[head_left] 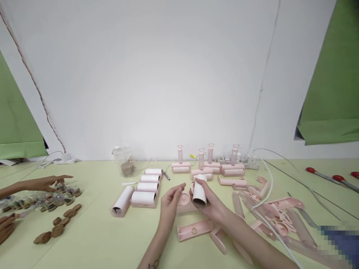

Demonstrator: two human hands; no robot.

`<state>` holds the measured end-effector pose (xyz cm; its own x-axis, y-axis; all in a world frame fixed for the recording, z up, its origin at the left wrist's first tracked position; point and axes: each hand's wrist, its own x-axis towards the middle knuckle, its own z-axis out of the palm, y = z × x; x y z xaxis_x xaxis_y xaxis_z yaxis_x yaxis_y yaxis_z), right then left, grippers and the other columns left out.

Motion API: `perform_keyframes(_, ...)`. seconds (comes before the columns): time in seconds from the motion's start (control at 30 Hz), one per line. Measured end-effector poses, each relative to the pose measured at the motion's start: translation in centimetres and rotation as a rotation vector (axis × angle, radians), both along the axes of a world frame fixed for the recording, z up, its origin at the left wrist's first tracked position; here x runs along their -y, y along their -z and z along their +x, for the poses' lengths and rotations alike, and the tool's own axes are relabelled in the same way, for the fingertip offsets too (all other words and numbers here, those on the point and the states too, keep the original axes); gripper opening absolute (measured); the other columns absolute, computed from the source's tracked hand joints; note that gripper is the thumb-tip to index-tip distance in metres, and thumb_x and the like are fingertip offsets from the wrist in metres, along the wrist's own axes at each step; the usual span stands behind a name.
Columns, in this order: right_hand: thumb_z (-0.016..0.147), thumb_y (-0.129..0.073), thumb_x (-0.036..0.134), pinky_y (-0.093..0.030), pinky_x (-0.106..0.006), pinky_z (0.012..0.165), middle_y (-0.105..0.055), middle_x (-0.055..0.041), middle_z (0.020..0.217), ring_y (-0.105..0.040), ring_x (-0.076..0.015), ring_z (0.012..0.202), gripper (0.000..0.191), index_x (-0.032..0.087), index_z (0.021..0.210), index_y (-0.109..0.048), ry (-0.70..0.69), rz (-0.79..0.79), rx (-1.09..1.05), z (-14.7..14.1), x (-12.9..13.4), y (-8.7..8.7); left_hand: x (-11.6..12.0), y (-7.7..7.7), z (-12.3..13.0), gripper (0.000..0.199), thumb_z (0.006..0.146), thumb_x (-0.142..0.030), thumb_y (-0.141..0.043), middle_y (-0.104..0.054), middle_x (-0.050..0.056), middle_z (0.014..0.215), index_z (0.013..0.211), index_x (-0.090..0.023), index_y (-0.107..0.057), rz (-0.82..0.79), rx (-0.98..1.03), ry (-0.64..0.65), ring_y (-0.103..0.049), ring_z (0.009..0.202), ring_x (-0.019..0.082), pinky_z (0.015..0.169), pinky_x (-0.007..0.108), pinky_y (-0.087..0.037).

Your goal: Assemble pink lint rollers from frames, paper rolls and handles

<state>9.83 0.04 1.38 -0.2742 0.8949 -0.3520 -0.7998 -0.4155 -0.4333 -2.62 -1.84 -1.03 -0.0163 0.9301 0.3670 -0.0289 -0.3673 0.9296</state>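
My right hand (211, 201) is closed around a white paper roll (199, 191), its dark open end facing me. To its left my left hand (171, 203) has its thumb and fingertips pressed together; anything between them is too small to make out. Just behind and below the hands lie a pink tray with a round recess (184, 198) and an open pink tray with a small ring (194, 230). White rolls in pink holders (143, 198) stand in a column on the left, beside one slanted holder (122, 201).
Behind are pink boxes with upright handles (232, 170). Loose pink parts (280, 220) and a white cable (269, 172) spread at right, near red-tipped tools (338, 178). A plastic bag (126, 164) stands left. Another person's hand (53, 184) reaches over small glass items (56, 198).
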Motion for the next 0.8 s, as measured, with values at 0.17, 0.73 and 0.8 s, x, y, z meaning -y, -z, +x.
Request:
perform_keyframes(0.17, 0.075, -0.058, 0.021, -0.052, -0.019, 0.052, -0.053, 0.0041, 0.059, -0.056, -0.0087, 0.051, 0.014, 0.021, 0.073, -0.044, 0.012, -0.027, 0.001, -1.1, 0.5, 0.7, -0.8, 2.4, 0.8, 0.030, 0.080, -0.037, -0.048, -0.056, 0.008, 0.110, 0.102, -0.020, -0.057, -0.008, 0.012, -0.073, -0.048, 0.105, 0.021, 0.090, 0.033, -0.036)
perform_keyframes(0.73, 0.075, -0.054, 0.021, -0.050, -0.016, 0.048, -0.052, 0.0052, 0.061, -0.054, -0.0073, 0.053, 0.009, 0.022, 0.076, -0.045, 0.057, 0.131, 0.025, 1.3, 0.8, -2.7, 0.0, 0.0, -2.1, 0.008, 0.054, -0.024, -0.071, -0.048, 0.004, 0.074, 0.061, -0.026, -0.069, 0.092, -1.005, 0.117, -0.042, 0.081, 0.024, 0.073, 0.035, -0.030)
perform_keyframes(0.8, 0.076, -0.053, 0.022, -0.048, -0.016, 0.048, -0.052, 0.0053, 0.062, -0.054, -0.0066, 0.053, 0.008, 0.022, 0.075, -0.045, 0.038, 0.143, 0.044, 1.2, 0.9, -2.7, 0.2, 0.0, -1.9, 0.005, 0.054, -0.020, -0.069, -0.048, 0.005, 0.074, 0.056, -0.025, -0.068, 0.097, -0.991, 0.111, -0.043, 0.082, 0.025, 0.074, 0.036, -0.030)
